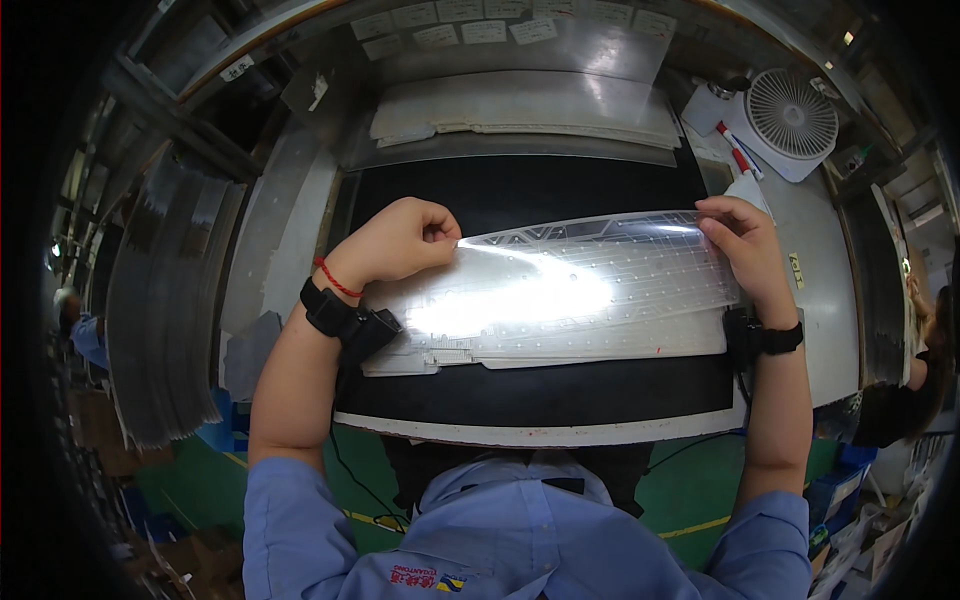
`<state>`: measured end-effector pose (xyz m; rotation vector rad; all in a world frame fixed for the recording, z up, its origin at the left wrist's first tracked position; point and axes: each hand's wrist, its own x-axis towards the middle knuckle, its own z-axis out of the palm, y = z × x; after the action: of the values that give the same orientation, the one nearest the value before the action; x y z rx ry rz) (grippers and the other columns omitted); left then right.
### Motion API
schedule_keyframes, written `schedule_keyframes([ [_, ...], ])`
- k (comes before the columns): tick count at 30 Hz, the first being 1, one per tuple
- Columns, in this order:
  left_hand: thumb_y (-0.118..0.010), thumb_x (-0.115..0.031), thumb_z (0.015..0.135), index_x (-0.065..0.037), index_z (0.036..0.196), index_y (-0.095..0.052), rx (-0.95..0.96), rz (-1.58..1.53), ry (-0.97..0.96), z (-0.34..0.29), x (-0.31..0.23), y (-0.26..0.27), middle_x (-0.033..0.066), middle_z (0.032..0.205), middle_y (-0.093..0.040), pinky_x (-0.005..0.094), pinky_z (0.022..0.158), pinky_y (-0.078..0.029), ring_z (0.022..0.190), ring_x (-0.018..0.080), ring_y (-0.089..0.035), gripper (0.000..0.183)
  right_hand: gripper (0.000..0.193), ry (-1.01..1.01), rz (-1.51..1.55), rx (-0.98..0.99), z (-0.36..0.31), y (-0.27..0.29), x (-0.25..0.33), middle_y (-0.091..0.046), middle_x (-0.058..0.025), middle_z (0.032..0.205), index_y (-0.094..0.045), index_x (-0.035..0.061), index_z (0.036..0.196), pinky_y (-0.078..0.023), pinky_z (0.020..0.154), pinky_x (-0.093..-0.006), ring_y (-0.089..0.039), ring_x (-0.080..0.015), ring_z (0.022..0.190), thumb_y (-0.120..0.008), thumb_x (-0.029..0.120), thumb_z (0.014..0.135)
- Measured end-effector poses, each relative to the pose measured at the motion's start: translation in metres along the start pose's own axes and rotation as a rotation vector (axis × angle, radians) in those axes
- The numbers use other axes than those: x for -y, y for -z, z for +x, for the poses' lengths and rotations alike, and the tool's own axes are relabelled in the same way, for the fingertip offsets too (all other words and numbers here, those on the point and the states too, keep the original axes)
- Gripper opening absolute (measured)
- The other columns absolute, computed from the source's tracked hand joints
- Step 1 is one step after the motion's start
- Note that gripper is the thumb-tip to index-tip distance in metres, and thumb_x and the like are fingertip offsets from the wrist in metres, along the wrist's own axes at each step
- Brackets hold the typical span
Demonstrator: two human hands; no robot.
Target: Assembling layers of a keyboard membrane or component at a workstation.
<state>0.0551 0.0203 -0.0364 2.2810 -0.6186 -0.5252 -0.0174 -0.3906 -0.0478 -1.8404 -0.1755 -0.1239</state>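
Observation:
A long clear plastic sheet (650, 262) with rows of small dots is stretched between my hands, its surface glaring in the middle. My left hand (403, 240) pinches its far left corner between thumb and fingers. At the far right corner, my right hand (742, 240) grips the edge with thumb and fingertips. Beneath the clear sheet lies a pale, flat stack of sheets (600, 347) with a notched near edge. Whether the two touch along their whole length I cannot tell. Both rest over a black mat (545, 393).
At the back, another stack of pale sheets (530, 108) lies on a metal plate. To the right stand a white fan (792, 112), a small container (708, 108) and a red-and-white marker (735, 150). Tall stacks of thin sheets (165, 300) rise on the left.

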Motion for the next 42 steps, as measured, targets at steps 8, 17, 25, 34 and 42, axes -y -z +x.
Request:
schedule_keyframes([
  [8,-0.065,-0.013,0.077,0.003,0.081,-0.067,0.001,-0.025,0.019,-0.0011,0.0001,0.0001,0.0007,0.065,-0.057,0.0236,0.058,-0.043,0.060,0.0082,-0.050,0.017,0.020,-0.012,0.017,-0.010,0.0000,-0.0012,0.0016,-0.060,0.0011,0.078,-0.064,0.0018,0.107,-0.039,0.054,-0.0180,-0.050,-0.0035,0.062,-0.062,0.003,0.088],
  [17,-0.065,-0.013,0.076,0.003,0.081,-0.068,-0.002,-0.017,-0.003,0.0014,0.0013,-0.0006,0.0014,0.064,-0.058,0.0238,0.058,-0.044,0.059,0.0088,-0.050,0.017,0.020,0.006,-0.002,-0.006,0.0002,0.0010,-0.0003,-0.062,0.0002,0.081,-0.064,0.0013,0.107,-0.040,0.056,-0.0186,-0.051,-0.0043,0.065,-0.063,0.002,0.087],
  [25,-0.063,-0.012,0.081,0.003,0.082,-0.067,0.011,-0.014,0.010,0.0013,0.0030,0.0002,0.0014,0.067,-0.059,0.0236,0.061,-0.044,0.063,0.0079,-0.051,0.016,0.020,-0.003,-0.013,-0.008,0.0007,0.0002,0.0012,-0.062,0.0005,0.082,-0.064,0.0015,0.108,-0.041,0.058,-0.0186,-0.051,-0.0044,0.066,-0.063,0.002,0.087],
  [34,-0.064,-0.014,0.081,0.003,0.081,-0.067,-0.003,-0.021,0.009,0.0003,0.0016,-0.0005,0.0015,0.067,-0.059,0.0238,0.061,-0.043,0.062,0.0083,-0.051,0.017,0.020,-0.004,-0.002,-0.005,0.0005,0.0001,0.0006,-0.062,0.0007,0.081,-0.064,0.0016,0.108,-0.040,0.057,-0.0184,-0.051,-0.0042,0.065,-0.062,0.001,0.087],
  [42,-0.065,-0.014,0.080,0.003,0.081,-0.067,0.005,-0.008,0.010,0.0001,-0.0004,0.0010,0.0012,0.066,-0.059,0.0239,0.060,-0.043,0.062,0.0084,-0.051,0.017,0.021,-0.003,-0.008,-0.005,0.0010,0.0001,0.0001,-0.062,0.0008,0.082,-0.064,0.0015,0.108,-0.040,0.056,-0.0180,-0.050,-0.0037,0.065,-0.062,0.001,0.087],
])
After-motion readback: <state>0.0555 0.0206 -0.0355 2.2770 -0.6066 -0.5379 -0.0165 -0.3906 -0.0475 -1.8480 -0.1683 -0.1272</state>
